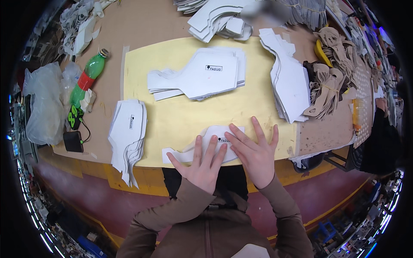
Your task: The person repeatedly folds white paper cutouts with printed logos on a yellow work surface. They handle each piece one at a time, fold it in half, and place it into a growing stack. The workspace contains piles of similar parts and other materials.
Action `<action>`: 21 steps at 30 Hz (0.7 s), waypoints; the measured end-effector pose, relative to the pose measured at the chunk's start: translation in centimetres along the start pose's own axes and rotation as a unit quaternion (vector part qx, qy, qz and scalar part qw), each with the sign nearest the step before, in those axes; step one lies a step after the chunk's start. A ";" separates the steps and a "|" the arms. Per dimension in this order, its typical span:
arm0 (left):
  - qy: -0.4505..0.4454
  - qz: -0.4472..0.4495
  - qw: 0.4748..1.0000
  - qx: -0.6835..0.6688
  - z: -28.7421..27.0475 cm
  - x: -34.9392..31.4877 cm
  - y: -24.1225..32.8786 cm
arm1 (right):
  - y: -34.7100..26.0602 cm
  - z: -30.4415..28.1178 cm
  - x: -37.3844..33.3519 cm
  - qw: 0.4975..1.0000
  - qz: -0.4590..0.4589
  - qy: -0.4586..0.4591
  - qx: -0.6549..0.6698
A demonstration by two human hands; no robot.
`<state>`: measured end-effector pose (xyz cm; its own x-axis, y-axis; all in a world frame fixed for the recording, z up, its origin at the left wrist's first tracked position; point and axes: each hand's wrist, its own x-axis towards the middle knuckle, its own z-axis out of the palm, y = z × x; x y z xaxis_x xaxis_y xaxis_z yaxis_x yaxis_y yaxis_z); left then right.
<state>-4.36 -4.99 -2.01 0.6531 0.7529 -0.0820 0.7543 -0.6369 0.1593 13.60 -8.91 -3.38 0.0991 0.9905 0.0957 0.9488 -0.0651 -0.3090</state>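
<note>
A flat white cut piece (211,130) with a small printed label lies at the near edge of a yellow sheet (159,118) on the table. My left hand (203,168) rests on its left and middle part, fingers spread. On its right part lies my right hand (256,152), fingers stretched out and slightly apart. The hands cover much of the piece, including some of the label. Beyond them is a stack of similar labelled white pieces (193,81). Another white stack (127,137) sits at the left, overhanging the table edge, and a third stack (287,84) lies at the right.
At left are a green bottle (94,66) with a red label, a clear plastic bag (45,103) and a black cabled device (73,142). Bundles of beige pieces (329,88) lie at right. More white pieces (215,19) are at the far side. A person's dark sleeve (378,133) shows far right.
</note>
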 end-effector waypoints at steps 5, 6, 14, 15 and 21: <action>0.029 0.000 1.000 0.003 0.4 0.0 -0.1 | 0.4 0.2 -0.2 1.000 0.013 -0.020 0.008; 0.026 0.003 1.000 0.002 0.4 0.0 -0.2 | 0.5 0.2 -0.3 1.000 0.020 -0.016 0.013; 0.005 0.017 0.999 -0.027 0.4 0.1 -0.9 | 0.2 -0.3 -1.2 0.998 0.043 -0.043 -0.005; 0.005 0.017 0.999 -0.037 0.5 0.1 -0.9 | -0.2 -0.4 -1.5 0.997 0.031 -0.065 0.001; 0.010 0.047 0.993 -0.103 1.0 1.7 -2.3 | 0.1 -0.4 -1.9 0.998 -0.006 -0.062 -0.010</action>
<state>-4.98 -2.41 -3.46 0.7166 0.6965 -0.0377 0.6589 -0.6582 0.3642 13.60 -10.85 -3.25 0.0517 0.9985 -0.0195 0.9557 -0.0551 -0.2892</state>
